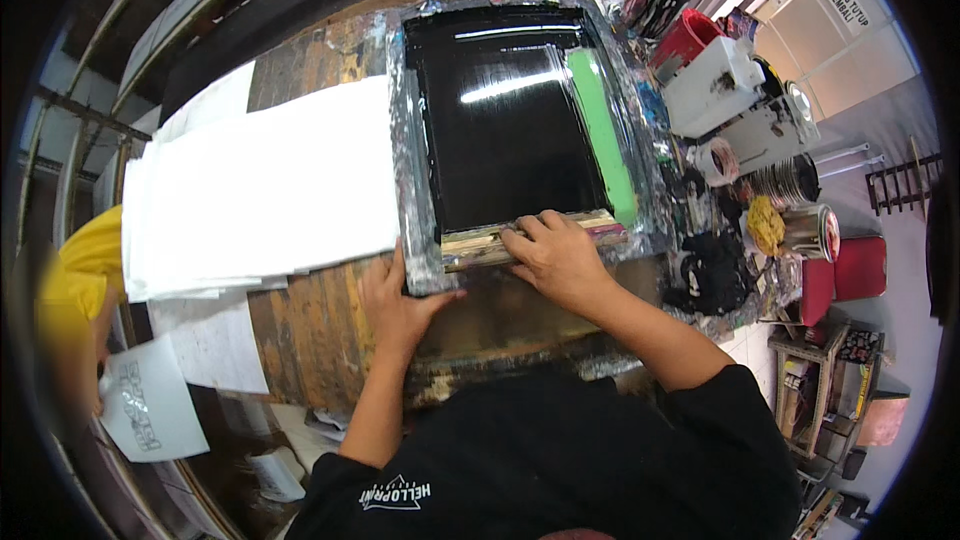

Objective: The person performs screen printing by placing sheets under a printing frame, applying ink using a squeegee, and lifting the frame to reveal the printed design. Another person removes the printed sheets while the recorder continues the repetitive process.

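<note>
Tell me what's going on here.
A person is working at a table with a frame that has a glossy black surface inside it. The right hand grips a wooden bar at the frame's near end; the left hand is spread at the near left corner. White sheets lie stacked to the left. Further left, a co-worker in yellow holds a printed sheet.
</note>
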A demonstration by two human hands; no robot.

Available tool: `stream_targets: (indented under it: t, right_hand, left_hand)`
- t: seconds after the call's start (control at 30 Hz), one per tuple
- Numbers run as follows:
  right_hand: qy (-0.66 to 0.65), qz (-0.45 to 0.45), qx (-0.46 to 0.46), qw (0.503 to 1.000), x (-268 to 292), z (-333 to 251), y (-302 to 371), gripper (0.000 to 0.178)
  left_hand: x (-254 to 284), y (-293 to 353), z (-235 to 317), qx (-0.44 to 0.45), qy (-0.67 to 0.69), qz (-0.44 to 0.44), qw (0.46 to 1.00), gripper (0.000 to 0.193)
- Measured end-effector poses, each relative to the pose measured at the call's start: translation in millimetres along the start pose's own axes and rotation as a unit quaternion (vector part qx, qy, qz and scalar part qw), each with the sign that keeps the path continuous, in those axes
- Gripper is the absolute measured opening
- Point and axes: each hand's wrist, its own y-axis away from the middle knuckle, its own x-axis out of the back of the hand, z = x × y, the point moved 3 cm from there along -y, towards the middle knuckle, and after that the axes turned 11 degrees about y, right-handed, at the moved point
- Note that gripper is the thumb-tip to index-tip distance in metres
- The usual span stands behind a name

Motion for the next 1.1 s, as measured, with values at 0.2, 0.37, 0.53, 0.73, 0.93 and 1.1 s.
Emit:
stream_targets:
  t: [0.2, 0.37, 0.53, 0.73, 0.93, 1.1]
  right_hand:
    - [0.079, 0.056, -0.018, 0.995, -34.7, 93.6, -155.3, 0.043]
    - [0.070, 0.041, 0.046, 0.996, -23.1, 181.1, -280.3, 0.045]
    - [0.116, 0.067, 0.020, 0.991, -23.4, 176.7, -286.6, 0.045]
    - [0.086, 0.026, 0.007, 0.996, 3.6, 74.5, -118.4, 0.035]
    - [0.010, 0.070, 0.032, 0.997, 114.0, 0.1, -13.4, 0.039]
    - [0.147, 0.266, 0.012, 0.953, 197.0, 1.2, -57.2, 0.032]
  left_hand:
    - [6.1, -0.6, -3.8, -0.002, -0.008, -0.021, 1.000, 0.127]
    - [6.5, 1.0, -2.7, -0.015, 0.043, 0.014, 0.999, 0.130]
    - [8.3, 6.8, -3.7, -0.024, 0.100, 0.007, 0.995, 0.126]
    - [5.5, 6.4, -0.6, -0.040, 0.126, 0.046, 0.990, 0.119]
    - [30.3, -15.1, 46.4, 0.061, 0.443, 0.075, 0.891, 0.093]
    - [69.9, -71.3, 89.7, -0.046, 0.536, 0.176, 0.824, 0.088]
